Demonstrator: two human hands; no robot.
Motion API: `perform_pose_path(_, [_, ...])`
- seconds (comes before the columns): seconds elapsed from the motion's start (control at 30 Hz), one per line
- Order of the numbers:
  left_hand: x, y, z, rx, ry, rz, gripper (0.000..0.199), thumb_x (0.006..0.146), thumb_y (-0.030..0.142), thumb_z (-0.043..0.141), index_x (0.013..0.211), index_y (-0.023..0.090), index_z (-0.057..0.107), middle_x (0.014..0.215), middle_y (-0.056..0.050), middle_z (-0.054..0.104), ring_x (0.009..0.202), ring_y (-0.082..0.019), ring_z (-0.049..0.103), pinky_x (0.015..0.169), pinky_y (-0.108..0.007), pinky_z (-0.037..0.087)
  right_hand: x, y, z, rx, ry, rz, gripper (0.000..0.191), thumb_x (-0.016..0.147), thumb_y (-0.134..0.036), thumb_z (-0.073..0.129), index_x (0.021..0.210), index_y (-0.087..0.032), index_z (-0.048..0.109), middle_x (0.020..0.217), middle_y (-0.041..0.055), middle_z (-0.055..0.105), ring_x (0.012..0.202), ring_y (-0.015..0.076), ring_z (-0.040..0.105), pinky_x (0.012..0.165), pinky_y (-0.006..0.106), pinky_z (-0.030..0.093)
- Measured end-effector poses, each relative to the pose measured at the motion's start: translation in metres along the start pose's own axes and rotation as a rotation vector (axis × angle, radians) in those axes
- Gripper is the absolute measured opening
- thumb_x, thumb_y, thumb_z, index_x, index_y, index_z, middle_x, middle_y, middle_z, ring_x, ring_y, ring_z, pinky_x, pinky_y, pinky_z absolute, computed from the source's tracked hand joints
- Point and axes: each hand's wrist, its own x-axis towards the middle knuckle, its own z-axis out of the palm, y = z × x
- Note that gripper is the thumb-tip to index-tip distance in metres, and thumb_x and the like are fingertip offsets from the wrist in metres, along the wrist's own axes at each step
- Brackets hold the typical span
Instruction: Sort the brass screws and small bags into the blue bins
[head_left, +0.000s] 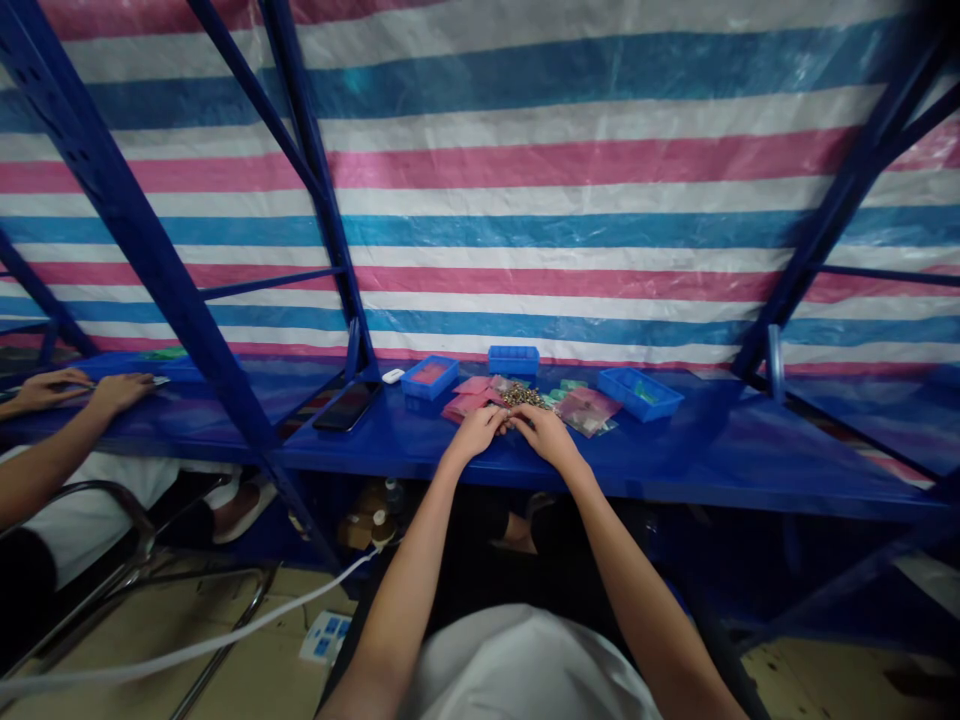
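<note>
1. The person's left hand (476, 432) and right hand (551, 436) sit at the centre of the frame, low over the shelf edge, with the fingertips (505, 420) drawn in toward each other. Both grips look narrow, as if pinching, but anything held is too small to tell.
2. A heap of small brass-coloured metal parts (521, 396) lies just beyond those fingertips, on a blue steel shelf (720, 450). Directly ahead of the body, it appears placed for easy reach by both hands.
3. Small pink plastic bags (466, 398) lie touching or just beside the heap on its left, and a clear pink-tinted bag (589, 410) lies to its right, beside small green bags (562, 392). This spread seems to keep bags close to each hand.
4. Three blue plastic trays stand farther back: one left of centre (429, 377), one behind the heap (514, 360) and one to the right (640, 393). They seem set back to leave the front of the shelf free.
5. A smartphone (349, 405) and a white earbud case (391, 375) lie left of the hands, apparently kept aside.
6. At the left edge, a co-worker's hands (82, 390) rest on the same shelf.
</note>
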Motion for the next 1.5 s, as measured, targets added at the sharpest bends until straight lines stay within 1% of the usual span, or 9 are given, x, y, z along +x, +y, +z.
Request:
perform_pose_path(0.23, [0.001,-0.003,0.001,0.007,0.072,-0.046,0.055,0.099,0.05,0.026,0.084,0.015,0.064,0.072,-0.004,0.068,0.066,-0.017,0.063,0.065,-0.026,0.047,-0.001,0.004,0.003,-0.014,0.034,0.089,0.022,0.096,-0.031,0.045,0.088,-0.02,0.062,0.07,0.0037,0.066,0.063,0.0188,0.061,0.061,0.026,0.042])
perform_pose_path(0.47, [0.0,0.0,0.0,0.038,0.039,-0.023,0.042,0.096,0.043,0.039,0.08,0.015,0.066,0.073,-0.004,0.069,0.068,-0.017,0.064,0.066,-0.026,0.046,-0.002,0.011,0.005,0.052,0.011,0.092,0.014,0.093,-0.027,0.049,0.101,-0.02,0.058,0.085,0.0045,0.07,0.074,0.0179,0.065,0.067,0.026,0.047])
perform_pose_path(0.7, [-0.002,0.002,-0.003,0.071,0.003,0.007,0.03,0.09,0.039,0.053,0.086,0.015,0.07,0.076,-0.004,0.071,0.069,-0.018,0.064,0.066,-0.026,0.045,-0.002,0.008,0.005,0.017,-0.057,0.079,0.012,0.088,-0.018,0.052,0.095,-0.02,0.061,0.08,0.0026,0.069,0.072,0.0168,0.064,0.065,0.024,0.044])
perform_pose_path(1.0, [-0.002,0.002,-0.002,0.097,0.094,-0.001,0.028,0.092,0.031,0.048,0.078,0.017,0.068,0.073,-0.003,0.07,0.071,-0.018,0.064,0.069,-0.025,0.046,-0.001,-0.006,0.006,-0.15,-0.077,0.109,0.011,0.089,-0.022,0.052,0.086,-0.021,0.063,0.085,0.0053,0.069,0.077,0.0175,0.063,0.065,0.023,0.041])
perform_pose_path(1.1, [-0.002,0.0,-0.002,0.102,0.156,-0.023,0.029,0.094,0.032,0.045,0.082,0.016,0.067,0.072,-0.004,0.07,0.068,-0.018,0.064,0.068,-0.026,0.046,0.018,-0.01,0.006,-0.226,-0.048,0.16,0.015,0.092,-0.03,0.052,0.094,-0.022,0.064,0.085,0.0071,0.07,0.079,0.0195,0.064,0.067,0.025,0.041])
perform_pose_path(1.27, [-0.002,-0.004,-0.004,0.117,0.24,-0.07,0.032,0.096,0.035,0.042,0.085,0.017,0.066,0.067,-0.004,0.069,0.066,-0.019,0.064,0.067,-0.028,0.045,0.096,0.013,-0.006,-0.351,0.079,0.369,0.036,0.1,-0.038,0.036,0.12,-0.017,0.056,0.097,0.0142,0.07,0.093,0.0245,0.065,0.076,0.031,0.044])
perform_pose_path(1.33, [-0.002,-0.004,-0.004,0.123,0.229,-0.067,0.031,0.095,0.034,0.044,0.08,0.018,0.066,0.066,-0.003,0.069,0.066,-0.019,0.065,0.067,-0.028,0.045,0.115,0.03,-0.011,-0.382,0.105,0.456,0.038,0.099,-0.04,0.04,0.124,-0.015,0.054,0.104,0.0147,0.068,0.095,0.024,0.064,0.08,0.035,0.046])
perform_pose_path(1.4, [-0.002,-0.002,-0.004,0.126,0.21,-0.058,0.03,0.093,0.033,0.046,0.076,0.018,0.066,0.066,-0.003,0.069,0.066,-0.019,0.065,0.067,-0.028,0.045,0.113,0.044,-0.011,-0.405,0.108,0.503,0.041,0.096,-0.043,0.047,0.125,-0.014,0.053,0.107,0.0108,0.066,0.092,0.0213,0.064,0.082,0.039,0.048])
perform_pose_path(1.5, [-0.003,0.0,-0.003,0.118,0.194,-0.048,0.03,0.093,0.032,0.047,0.076,0.018,0.067,0.065,-0.002,0.07,0.066,-0.018,0.066,0.067,-0.027,0.044,0.082,0.056,-0.008,-0.434,0.098,0.477,0.042,0.095,-0.039,0.05,0.13,-0.014,0.05,0.1,0.0104,0.068,0.086,0.0211,0.065,0.08,0.037,0.048])
